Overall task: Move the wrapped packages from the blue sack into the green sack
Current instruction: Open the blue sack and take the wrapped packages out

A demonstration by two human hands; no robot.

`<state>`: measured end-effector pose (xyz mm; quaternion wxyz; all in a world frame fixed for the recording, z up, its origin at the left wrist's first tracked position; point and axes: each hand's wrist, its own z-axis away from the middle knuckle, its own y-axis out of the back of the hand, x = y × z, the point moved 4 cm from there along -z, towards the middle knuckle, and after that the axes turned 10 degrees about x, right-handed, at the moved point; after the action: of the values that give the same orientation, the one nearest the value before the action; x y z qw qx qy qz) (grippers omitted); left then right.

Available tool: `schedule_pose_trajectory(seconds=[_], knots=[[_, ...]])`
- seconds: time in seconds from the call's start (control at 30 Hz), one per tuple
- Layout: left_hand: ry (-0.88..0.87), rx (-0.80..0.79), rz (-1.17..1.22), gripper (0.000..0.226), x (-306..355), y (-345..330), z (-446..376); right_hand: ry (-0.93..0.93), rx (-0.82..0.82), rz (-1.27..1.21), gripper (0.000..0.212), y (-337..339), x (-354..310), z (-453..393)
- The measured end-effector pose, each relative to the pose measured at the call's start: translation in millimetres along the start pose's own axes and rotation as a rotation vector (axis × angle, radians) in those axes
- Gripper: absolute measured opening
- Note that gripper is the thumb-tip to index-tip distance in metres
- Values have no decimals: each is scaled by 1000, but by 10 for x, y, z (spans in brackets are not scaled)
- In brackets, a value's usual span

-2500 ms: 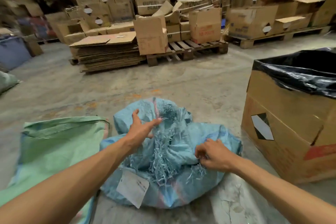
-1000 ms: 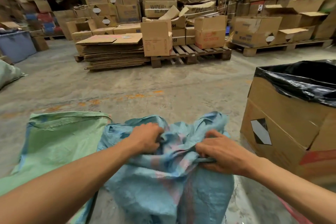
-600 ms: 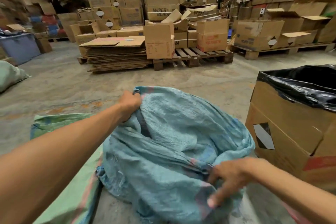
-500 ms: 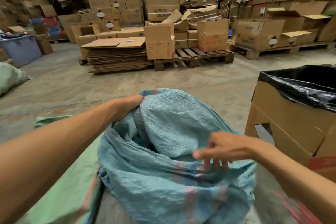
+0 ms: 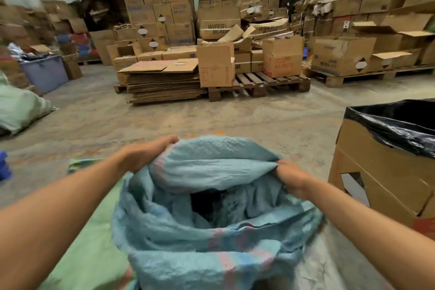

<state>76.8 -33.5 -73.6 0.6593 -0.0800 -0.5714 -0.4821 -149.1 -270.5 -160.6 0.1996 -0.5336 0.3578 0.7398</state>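
The blue woven sack (image 5: 211,238) stands on the floor right in front of me, its mouth pulled open. My left hand (image 5: 147,154) grips the far left part of its rim. My right hand (image 5: 290,179) grips the rim on the right side. Between them the far rim folds over a dark opening (image 5: 207,205); what lies inside is too dark to make out. The green sack (image 5: 87,249) lies flat on the floor to the left, partly under my left forearm and the blue sack.
A cardboard box lined with black plastic (image 5: 386,160) stands close on the right. Pallets with boxes and flattened cardboard (image 5: 164,82) fill the back. A pale green bag (image 5: 21,108) and a grey tub (image 5: 44,73) sit far left. Bare concrete floor lies between.
The tied, frayed sack mouth has been undone and spread open. My right hand let go of the near rim and took the right side; the dark interior now shows.
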Motion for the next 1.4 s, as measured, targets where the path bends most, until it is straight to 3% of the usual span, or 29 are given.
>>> schedule_pose_trajectory(seconds=[0.07, 0.13, 0.2, 0.27, 0.37, 0.47, 0.5, 0.6, 0.67, 0.73, 0.8, 0.87, 0.93, 1.03, 1.13, 1.2, 1.27, 1.33, 1.4], knots=[[-72, -69, -28, 79, -8, -146, 188, -107, -11, -236, 28, 156, -299, 4], [-121, -163, -52, 109, 7, -237, 351, -182, -26, -322, 30, 305, -590, 6], [-231, -120, -344, 122, 154, -283, 351, -230, 11, -343, 28, 446, -839, -33], [-360, -48, -674, 112, 319, -350, 349, -200, 40, -284, 25, 561, -1059, -32], [-472, 67, -839, 87, 460, -305, 239, -148, -85, -19, 32, 761, -1256, 16], [-601, 397, -713, 33, 496, -34, 139, -133, -244, 379, 30, 877, -1386, 211], [-627, 528, -651, 20, 503, 51, 108, -84, -269, 458, 39, 887, -1397, 220], [-446, 689, -342, 39, 429, 259, -108, 85, -261, 537, 63, 715, -1445, 256], [-248, 666, -9, 30, 336, 321, -238, 431, -147, 725, 72, 534, -1509, 225], [-151, 531, 243, 11, 285, 271, -252, 799, 141, 957, 82, 329, -1522, 222], [-82, 284, 336, 18, 247, 153, -176, 819, 461, 1072, 82, 212, -1470, 230], [-48, 18, 359, 23, 137, 85, -68, 593, 522, 1159, 57, 172, -1312, 139], [-19, -178, 378, 27, -14, 68, -7, 369, 384, 954, 37, 216, -1135, -14], [16, -193, 375, 53, -224, 72, -8, -52, 135, 262, 27, 244, -1043, -81], [-46, -228, 450, 87, -274, 157, -48, -212, 18, -3, 30, 351, -959, -68], [-166, -241, 346, 98, -204, 287, -49, -258, -64, -83, 20, 463, -848, -88], [-223, -217, 108, 96, -131, 382, -60, -264, -143, -122, 31, 566, -683, -104], [-244, -152, -55, 80, -78, 421, -110, -234, -150, -190, 42, 624, -595, -138], [-301, 55, -119, 55, -58, 493, -229, -154, -196, -220, 51, 595, -680, -101]])
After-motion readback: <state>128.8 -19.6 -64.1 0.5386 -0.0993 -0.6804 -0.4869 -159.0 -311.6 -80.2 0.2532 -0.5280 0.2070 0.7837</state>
